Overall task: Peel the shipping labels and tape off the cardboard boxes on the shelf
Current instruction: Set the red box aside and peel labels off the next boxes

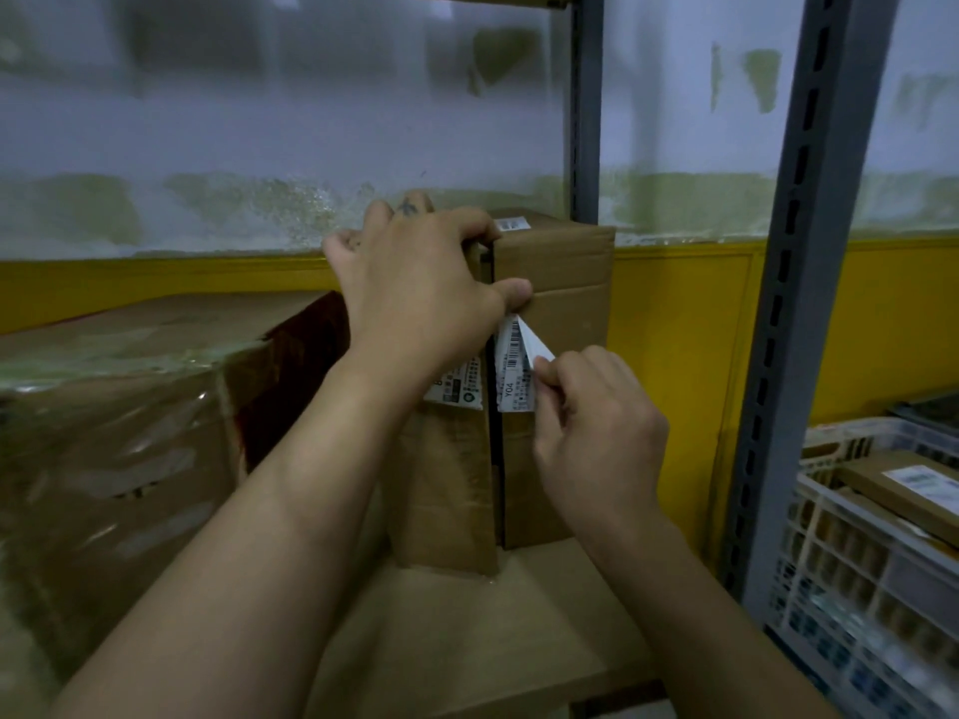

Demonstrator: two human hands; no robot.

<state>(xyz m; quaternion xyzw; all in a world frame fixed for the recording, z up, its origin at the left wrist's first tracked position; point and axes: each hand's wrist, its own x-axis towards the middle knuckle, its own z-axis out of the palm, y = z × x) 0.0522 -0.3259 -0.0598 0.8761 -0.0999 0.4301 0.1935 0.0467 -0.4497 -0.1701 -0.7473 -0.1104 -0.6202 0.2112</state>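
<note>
Wooden shelf (467, 640) against stained wall (259, 121), left hand (415, 288) gripping box (565, 313), right hand (597, 417) pinching half-peeled label (514, 365)

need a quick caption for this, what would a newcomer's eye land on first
Centre frame, the right hand pinches a partly peeled white barcode shipping label on the tall brown cardboard box, whose top the left hand grips. A large tape-wrapped brown carton sits left on the shelf.

On the shelf (467, 640), upright box (555, 303), larger box (104, 433) to its left, crate (856, 589) right beyond the post (789, 303)
</note>
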